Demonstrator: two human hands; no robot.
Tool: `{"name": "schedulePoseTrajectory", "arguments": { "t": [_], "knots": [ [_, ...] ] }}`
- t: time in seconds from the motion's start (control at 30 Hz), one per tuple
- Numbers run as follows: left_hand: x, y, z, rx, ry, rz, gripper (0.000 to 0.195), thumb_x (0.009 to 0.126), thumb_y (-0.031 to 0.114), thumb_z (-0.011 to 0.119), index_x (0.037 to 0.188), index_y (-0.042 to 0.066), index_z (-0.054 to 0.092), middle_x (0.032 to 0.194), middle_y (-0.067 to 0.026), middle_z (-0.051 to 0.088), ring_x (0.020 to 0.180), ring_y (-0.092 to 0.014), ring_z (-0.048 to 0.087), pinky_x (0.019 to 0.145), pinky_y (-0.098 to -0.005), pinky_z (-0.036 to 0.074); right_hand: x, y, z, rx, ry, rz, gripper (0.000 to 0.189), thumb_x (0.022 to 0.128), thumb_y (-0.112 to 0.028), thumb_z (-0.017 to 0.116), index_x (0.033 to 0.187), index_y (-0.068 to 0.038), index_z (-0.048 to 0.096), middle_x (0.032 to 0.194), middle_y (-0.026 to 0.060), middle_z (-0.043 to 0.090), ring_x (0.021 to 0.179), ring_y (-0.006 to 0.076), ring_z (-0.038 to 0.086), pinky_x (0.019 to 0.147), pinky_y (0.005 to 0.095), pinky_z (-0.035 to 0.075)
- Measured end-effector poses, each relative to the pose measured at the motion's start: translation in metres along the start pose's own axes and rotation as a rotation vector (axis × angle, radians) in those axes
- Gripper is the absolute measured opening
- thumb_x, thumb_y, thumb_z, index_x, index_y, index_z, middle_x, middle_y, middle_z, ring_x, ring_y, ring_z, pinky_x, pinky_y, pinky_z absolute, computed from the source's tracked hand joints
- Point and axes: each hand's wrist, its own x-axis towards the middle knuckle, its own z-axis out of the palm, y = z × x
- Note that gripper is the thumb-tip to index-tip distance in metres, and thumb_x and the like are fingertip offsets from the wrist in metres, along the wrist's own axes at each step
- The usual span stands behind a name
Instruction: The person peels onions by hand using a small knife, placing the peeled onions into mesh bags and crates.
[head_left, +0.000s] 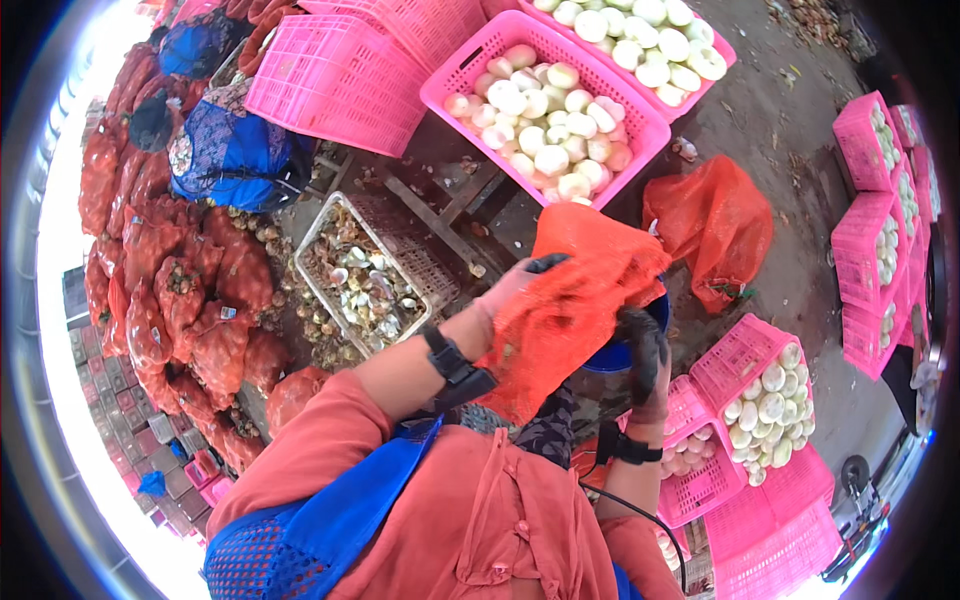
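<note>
A red mesh bag (574, 300) is stretched between my hands in front of my body. My left hand (521, 283), in a glove with dark fingertips, grips its left side. My right hand (646, 360), in a dark glove, has its fingers at the bag's lower right edge. The bag looks limp, though its inside is hidden. Behind it, a blue tub (607, 358) is partly covered. Ahead stands a pink plastic crate (480, 146) full of peeled onions (551, 160). A second red mesh bag (709, 221) lies crumpled on the ground to the right.
A pale crate (319, 225) with onion skins and scraps stands at left, near loose onions (319, 330). Filled red mesh sacks (199, 300) are heaped beyond. Pink crates (337, 82) stand upper left; others with peeled onions (772, 409) are at right. A person in blue (232, 154) is upper left.
</note>
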Motion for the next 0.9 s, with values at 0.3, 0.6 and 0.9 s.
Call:
{"name": "schedulePoseTrajectory", "arguments": {
  "t": [0.3,0.6,0.9],
  "knots": [
    [0.044,-0.105,0.046,0.61,-0.216,0.117,0.054,0.091,0.02,0.062,0.136,-0.001,0.041,0.117,-0.003,0.056,0.108,-0.007,0.048,0.094,-0.0238,0.041,-0.061,-0.007,-0.009,0.106,0.179,0.128,0.034,0.089,-0.012,0.057,0.12,0.002,0.054,0.115,0.0049,0.06,0.099,0.0152,0.057,0.086,0.028,0.045],
    [0.039,-0.125,0.051,0.872,0.096,0.029,0.032,0.087,0.008,0.064,0.116,-0.002,0.056,0.082,0.0025,0.06,0.067,-0.005,0.053,0.059,-0.023,0.047,-0.069,0.004,-0.02,0.129,0.477,-0.026,0.031,0.093,-0.013,0.048,0.12,0.002,0.053,0.114,0.0107,0.057,0.103,0.0205,0.056,0.09,0.0326,0.045],
    [0.055,-0.114,0.01,0.962,-0.329,0.168,0.028,0.095,0.009,0.042,0.12,0.005,0.055,0.112,-0.0082,0.063,0.108,-0.021,0.058,0.096,-0.0339,0.043,-0.064,0.0,-0.013,0.379,0.304,0.158,0.027,0.091,-0.008,0.054,0.117,0.0,0.058,0.109,0.005,0.061,0.094,0.0164,0.061,0.082,0.0239,0.048]
  ]
}}
